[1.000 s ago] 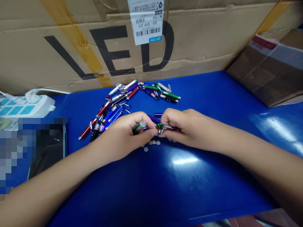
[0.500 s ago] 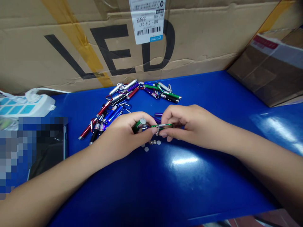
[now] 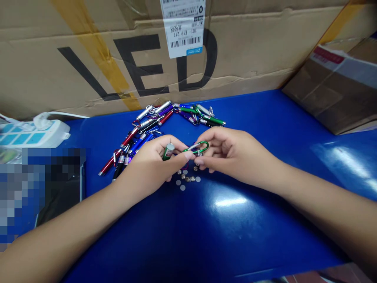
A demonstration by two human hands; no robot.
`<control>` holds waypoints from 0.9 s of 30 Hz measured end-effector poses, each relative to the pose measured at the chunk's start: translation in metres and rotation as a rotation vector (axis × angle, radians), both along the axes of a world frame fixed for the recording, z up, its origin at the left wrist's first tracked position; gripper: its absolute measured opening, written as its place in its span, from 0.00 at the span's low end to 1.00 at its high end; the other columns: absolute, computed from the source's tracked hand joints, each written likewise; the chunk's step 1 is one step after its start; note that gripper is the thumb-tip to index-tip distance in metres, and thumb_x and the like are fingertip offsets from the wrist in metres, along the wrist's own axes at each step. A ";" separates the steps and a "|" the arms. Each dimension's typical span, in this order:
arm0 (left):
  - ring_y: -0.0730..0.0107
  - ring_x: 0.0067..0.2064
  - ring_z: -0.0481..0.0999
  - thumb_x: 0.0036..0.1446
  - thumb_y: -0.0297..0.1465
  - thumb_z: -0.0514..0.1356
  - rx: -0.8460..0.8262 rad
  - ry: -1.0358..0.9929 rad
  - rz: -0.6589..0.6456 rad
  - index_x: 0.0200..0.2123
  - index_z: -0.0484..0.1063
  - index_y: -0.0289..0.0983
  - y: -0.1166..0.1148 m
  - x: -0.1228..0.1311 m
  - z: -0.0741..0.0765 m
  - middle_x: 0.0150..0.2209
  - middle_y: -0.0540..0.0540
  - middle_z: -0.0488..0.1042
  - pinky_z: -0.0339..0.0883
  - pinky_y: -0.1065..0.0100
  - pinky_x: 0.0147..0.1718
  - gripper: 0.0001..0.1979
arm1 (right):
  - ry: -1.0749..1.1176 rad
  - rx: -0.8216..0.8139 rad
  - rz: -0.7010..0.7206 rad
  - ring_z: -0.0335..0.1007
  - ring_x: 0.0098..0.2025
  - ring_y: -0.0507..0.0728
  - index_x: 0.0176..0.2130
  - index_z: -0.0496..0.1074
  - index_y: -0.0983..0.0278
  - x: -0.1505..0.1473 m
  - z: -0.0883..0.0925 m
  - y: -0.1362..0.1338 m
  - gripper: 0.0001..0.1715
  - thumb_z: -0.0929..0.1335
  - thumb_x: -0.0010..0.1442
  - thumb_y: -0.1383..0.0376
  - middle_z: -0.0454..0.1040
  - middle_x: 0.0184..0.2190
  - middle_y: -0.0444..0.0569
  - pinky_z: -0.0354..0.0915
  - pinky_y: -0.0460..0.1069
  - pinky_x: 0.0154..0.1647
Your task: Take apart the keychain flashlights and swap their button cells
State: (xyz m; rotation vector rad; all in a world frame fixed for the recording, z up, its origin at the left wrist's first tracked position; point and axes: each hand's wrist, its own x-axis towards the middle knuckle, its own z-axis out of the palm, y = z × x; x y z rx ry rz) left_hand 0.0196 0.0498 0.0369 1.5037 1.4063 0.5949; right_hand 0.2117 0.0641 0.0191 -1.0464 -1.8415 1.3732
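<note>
My left hand (image 3: 153,161) is closed around a small green keychain flashlight (image 3: 168,152), whose silver end sticks up between thumb and forefinger. Its thumb and fingertips also pinch one end of a green carabiner (image 3: 204,144). At the carabiner's other end, my right hand (image 3: 235,151) closes thumb and fingers on it, near a small metal link. Under the hands, several button cells (image 3: 187,179) and pale round discs (image 3: 182,188) lie on the blue table (image 3: 182,236). Part of the flashlight is hidden inside my left palm.
Beyond my hands lies an arc of colored keychain flashlights (image 3: 129,137) with carabiners. A large cardboard box (image 3: 250,51) marked LED stands behind them, another box (image 3: 332,94) at right. On the left are a white power strip (image 3: 55,131) and a dark, partly blurred flat object (image 3: 67,188).
The green carabiner has turned from nearly edge-on to show its open loop, tilted up at the right. My left hand and the flashlight have shifted slightly left, uncovering more button cells.
</note>
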 end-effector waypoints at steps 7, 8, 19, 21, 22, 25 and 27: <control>0.80 0.17 0.63 0.55 0.37 0.62 0.087 0.040 0.058 0.31 0.66 0.38 0.002 -0.004 -0.007 0.19 0.56 0.66 0.55 0.78 0.13 0.09 | -0.147 0.232 0.013 0.73 0.29 0.50 0.37 0.74 0.66 0.004 0.007 0.003 0.07 0.68 0.58 0.65 0.77 0.28 0.45 0.67 0.45 0.31; 0.80 0.18 0.65 0.55 0.36 0.61 0.119 0.052 0.045 0.32 0.66 0.38 0.001 -0.005 -0.007 0.21 0.55 0.69 0.57 0.78 0.14 0.08 | -0.172 0.259 0.024 0.73 0.29 0.50 0.37 0.74 0.66 0.004 0.008 0.003 0.07 0.68 0.58 0.65 0.77 0.28 0.45 0.67 0.45 0.31; 0.69 0.45 0.78 0.62 0.29 0.55 0.856 0.633 -0.351 0.55 0.67 0.45 -0.008 -0.025 -0.013 0.47 0.51 0.78 0.70 0.73 0.39 0.18 | -0.108 0.040 0.015 0.74 0.27 0.50 0.38 0.75 0.66 0.003 0.009 -0.002 0.10 0.67 0.58 0.64 0.78 0.26 0.45 0.69 0.45 0.29; 0.70 0.44 0.78 0.62 0.30 0.55 0.979 0.631 -0.381 0.55 0.66 0.42 -0.005 -0.029 -0.017 0.46 0.50 0.79 0.70 0.75 0.39 0.18 | -0.104 0.040 -0.001 0.75 0.27 0.51 0.38 0.76 0.66 0.003 0.008 -0.002 0.10 0.67 0.58 0.64 0.78 0.26 0.46 0.69 0.45 0.29; 0.71 0.44 0.78 0.63 0.30 0.55 1.025 0.623 -0.392 0.55 0.67 0.40 -0.004 -0.030 -0.018 0.45 0.50 0.79 0.70 0.75 0.40 0.17 | -0.104 0.045 -0.011 0.75 0.27 0.51 0.39 0.76 0.66 0.003 0.008 -0.002 0.10 0.67 0.58 0.64 0.78 0.26 0.46 0.70 0.45 0.29; 0.72 0.43 0.78 0.63 0.30 0.54 1.040 0.627 -0.401 0.51 0.69 0.39 -0.001 -0.029 -0.020 0.44 0.49 0.79 0.69 0.76 0.40 0.14 | -0.095 0.052 -0.035 0.75 0.27 0.51 0.41 0.76 0.65 0.002 0.007 -0.002 0.12 0.66 0.58 0.65 0.78 0.27 0.46 0.71 0.46 0.29; 0.73 0.42 0.78 0.64 0.30 0.53 0.983 0.641 -0.397 0.49 0.71 0.41 -0.001 -0.027 -0.020 0.43 0.50 0.79 0.68 0.76 0.39 0.12 | -0.079 0.042 -0.033 0.76 0.27 0.51 0.41 0.77 0.65 0.002 0.007 -0.002 0.12 0.67 0.58 0.64 0.78 0.26 0.45 0.71 0.46 0.29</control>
